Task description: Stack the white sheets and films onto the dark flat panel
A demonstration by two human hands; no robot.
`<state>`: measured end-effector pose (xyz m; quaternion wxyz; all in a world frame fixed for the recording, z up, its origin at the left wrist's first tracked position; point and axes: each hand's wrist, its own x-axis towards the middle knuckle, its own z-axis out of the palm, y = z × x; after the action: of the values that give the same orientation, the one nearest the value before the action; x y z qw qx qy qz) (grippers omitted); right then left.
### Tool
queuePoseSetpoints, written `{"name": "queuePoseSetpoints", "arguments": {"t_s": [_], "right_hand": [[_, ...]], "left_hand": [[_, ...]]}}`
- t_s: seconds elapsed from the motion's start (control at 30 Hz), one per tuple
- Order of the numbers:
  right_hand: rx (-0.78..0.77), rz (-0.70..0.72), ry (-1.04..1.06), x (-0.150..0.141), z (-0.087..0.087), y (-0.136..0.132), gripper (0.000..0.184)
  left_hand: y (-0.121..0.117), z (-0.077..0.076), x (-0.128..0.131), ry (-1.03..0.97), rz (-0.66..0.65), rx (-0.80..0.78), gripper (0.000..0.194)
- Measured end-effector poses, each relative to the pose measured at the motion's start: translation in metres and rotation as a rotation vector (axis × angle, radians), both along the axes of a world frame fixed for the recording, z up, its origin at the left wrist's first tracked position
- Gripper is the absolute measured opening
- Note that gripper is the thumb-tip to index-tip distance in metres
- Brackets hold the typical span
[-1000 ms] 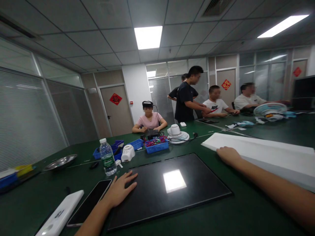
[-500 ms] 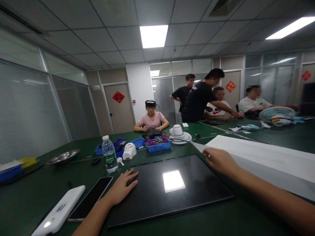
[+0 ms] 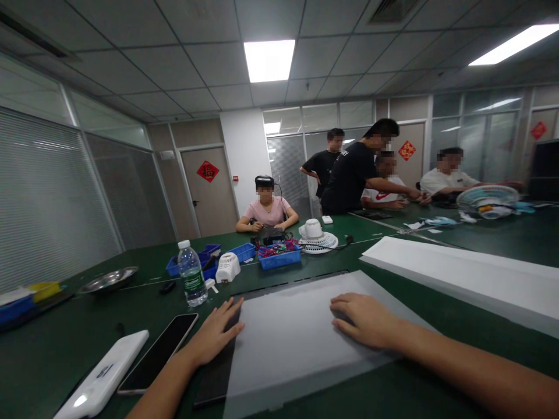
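A thin, translucent white sheet (image 3: 288, 337) lies over most of a flat black panel (image 3: 213, 372) on the green table. The panel's left strip and part of its back edge stay uncovered, while the sheet overhangs its front. At the panel's left edge rests my left hand (image 3: 213, 334), fingers spread, the tips by the sheet's edge. My right hand (image 3: 364, 320) lies on the sheet right of the middle, fingers stretched out and thumb apart. To the right is a pile of white sheets (image 3: 458, 270).
Left of the panel lie a phone (image 3: 159, 352) and a white power bank (image 3: 107, 372). A water bottle (image 3: 192, 276) stands behind them. Further back are blue trays (image 3: 279, 262), white fan parts (image 3: 321, 241) and a metal dish (image 3: 109, 280). Several people are across the table.
My right hand has gone from the pile to the panel, bringing one sheet that now covers most of it. My left hand has stayed at the panel's left edge.
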<state>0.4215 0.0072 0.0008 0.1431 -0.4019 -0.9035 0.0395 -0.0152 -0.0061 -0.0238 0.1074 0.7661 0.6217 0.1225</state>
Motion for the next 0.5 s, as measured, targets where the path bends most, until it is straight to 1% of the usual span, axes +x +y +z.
{"name": "queuePoseSetpoints", "arguments": {"t_s": [0.07, 0.13, 0.2, 0.23, 0.27, 0.3, 0.37, 0.43, 0.5], "right_hand": [[-0.007, 0.019, -0.006, -0.001, -0.003, -0.002, 0.055], [-0.033, 0.054, 0.002, -0.004, -0.005, -0.004, 0.063], [-0.056, 0.097, 0.030, -0.002, -0.006, 0.002, 0.065], [-0.035, 0.092, 0.037, 0.002, -0.006, 0.010, 0.063], [0.007, 0.058, 0.035, 0.009, -0.006, 0.021, 0.060], [0.063, -0.005, 0.028, 0.020, -0.006, 0.033, 0.056], [0.174, -0.199, 0.001, 0.051, -0.005, 0.061, 0.054], [0.202, -0.396, -0.010, 0.093, -0.006, 0.084, 0.058], [0.179, -0.587, -0.028, 0.136, -0.009, 0.099, 0.065]], "left_hand": [[-0.001, 0.002, 0.000, 0.009, -0.006, -0.007, 0.084], [-0.002, 0.004, 0.000, 0.014, -0.007, -0.013, 0.086], [-0.003, 0.006, 0.001, 0.018, -0.004, -0.017, 0.079], [-0.004, 0.007, 0.001, 0.021, -0.002, -0.019, 0.074], [-0.004, 0.008, 0.002, 0.024, 0.000, -0.018, 0.069], [-0.004, 0.009, 0.002, 0.028, 0.003, -0.014, 0.065], [-0.004, 0.010, 0.003, 0.036, 0.013, 0.003, 0.059], [-0.004, 0.012, 0.006, 0.043, 0.030, 0.035, 0.060], [-0.003, 0.013, 0.010, 0.047, 0.049, 0.069, 0.062]]}}
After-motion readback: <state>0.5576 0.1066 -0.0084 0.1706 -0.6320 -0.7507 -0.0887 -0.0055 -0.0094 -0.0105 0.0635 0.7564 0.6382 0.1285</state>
